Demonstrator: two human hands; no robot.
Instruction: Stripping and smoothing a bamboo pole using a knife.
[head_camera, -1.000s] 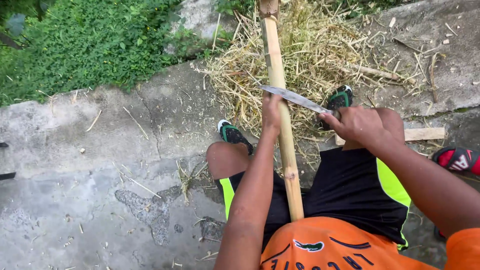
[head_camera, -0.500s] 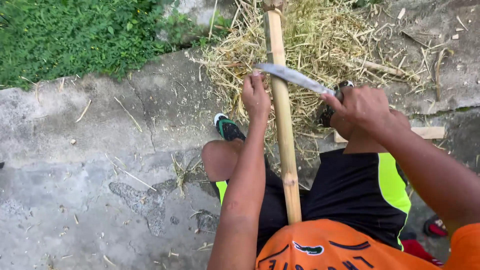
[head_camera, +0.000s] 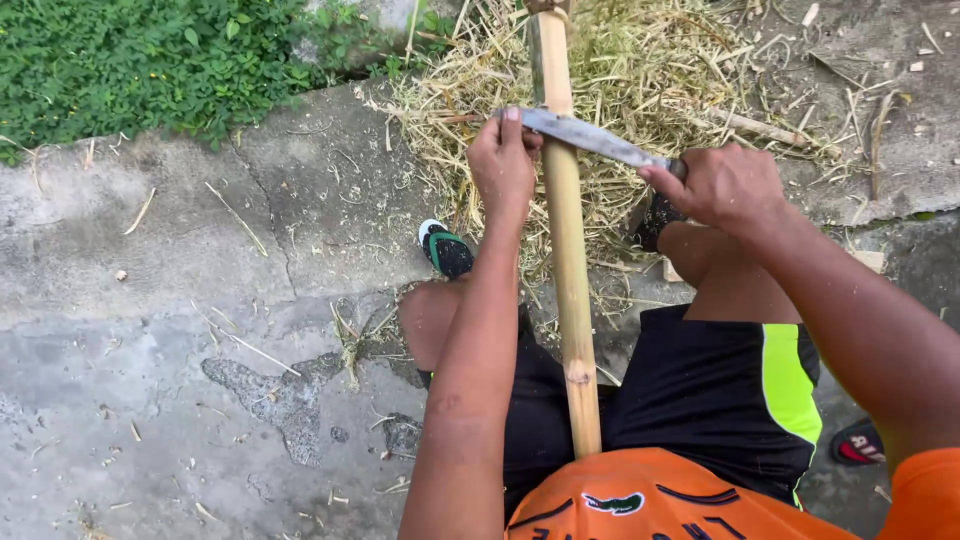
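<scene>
A long pale bamboo pole (head_camera: 565, 230) runs from my lap away toward the top of the view, between my knees. A grey knife blade (head_camera: 590, 138) lies across the pole. My left hand (head_camera: 503, 165) grips the blade's tip end on the left of the pole. My right hand (head_camera: 722, 185) is closed on the knife's handle on the right. I wear black shorts with a green stripe and an orange shirt.
A heap of dry straw-like shavings (head_camera: 640, 70) lies on the concrete beyond my feet. A sandal (head_camera: 445, 248) shows by my left knee. Green plants (head_camera: 140, 60) fill the top left. A wooden block (head_camera: 870, 260) and a red-black sandal (head_camera: 855, 445) lie at right.
Both hands and the knife have slid farther away along the pole. The camera view shifted slightly toward the straw heap.
</scene>
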